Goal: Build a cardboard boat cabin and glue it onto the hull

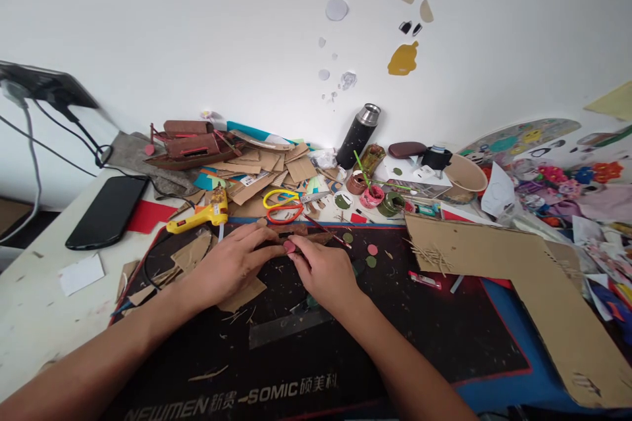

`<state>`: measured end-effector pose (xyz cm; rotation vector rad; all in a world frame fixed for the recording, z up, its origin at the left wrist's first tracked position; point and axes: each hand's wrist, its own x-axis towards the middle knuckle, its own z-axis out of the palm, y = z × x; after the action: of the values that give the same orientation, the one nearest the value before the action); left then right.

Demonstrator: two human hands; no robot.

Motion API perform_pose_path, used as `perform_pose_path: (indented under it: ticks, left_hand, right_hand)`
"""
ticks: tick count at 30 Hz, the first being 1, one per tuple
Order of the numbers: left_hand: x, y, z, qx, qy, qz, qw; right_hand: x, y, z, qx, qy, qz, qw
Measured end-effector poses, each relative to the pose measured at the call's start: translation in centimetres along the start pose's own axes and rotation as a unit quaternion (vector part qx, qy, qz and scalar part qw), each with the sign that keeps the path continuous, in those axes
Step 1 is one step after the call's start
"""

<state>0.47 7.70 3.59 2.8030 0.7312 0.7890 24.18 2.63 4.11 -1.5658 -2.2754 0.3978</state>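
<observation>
My left hand is closed on a brown-painted cardboard piece, long and pointed like a small boat hull, lying near the back of the black desk mat. From the other side my right hand pinches a small red disc against this piece. The fingertips of both hands almost meet there and hide much of the hull. Right of my right hand, a loose pink disc and a green disc lie on the mat. Scissors with yellow and orange handles lie just behind the hands.
A yellow glue gun lies at the left, before a brown model boat and cardboard scraps. Open paint jars and a black flask stand behind. An L-shaped cardboard sheet covers the right side; a phone lies far left.
</observation>
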Motion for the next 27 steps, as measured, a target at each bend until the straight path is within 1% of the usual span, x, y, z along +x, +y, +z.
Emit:
perform_pose_path:
  ticks: [5, 10, 17, 22, 27]
  left_hand:
    - [-0.1, -0.1, 0.1, -0.004, 0.002, 0.002, 1.000]
    - [-0.3, -0.3, 0.3, -0.024, -0.001, -0.019, 1.000]
    - [-0.5, -0.3, 0.3, -0.045, -0.006, -0.035, 0.998]
    - [-0.3, -0.3, 0.1, -0.038, -0.009, -0.022, 0.999]
    - [0.0, -0.2, 0.1, -0.037, 0.000, -0.016, 0.999]
  right_hand:
    - [-0.6, 0.5, 0.8, 0.028, 0.028, 0.007, 0.999]
    - [-1.1, 1.0, 1.2, 0.077, 0.060, 0.021, 0.995]
    - [-0.8, 0.7, 1.0, 0.087, 0.050, 0.050, 0.994]
    - [-0.6, 0.7, 1.2, 0.113, 0.067, 0.058, 0.990]
    - [-0.6, 0.8, 1.5, 0.124, 0.080, 0.055, 0.987]
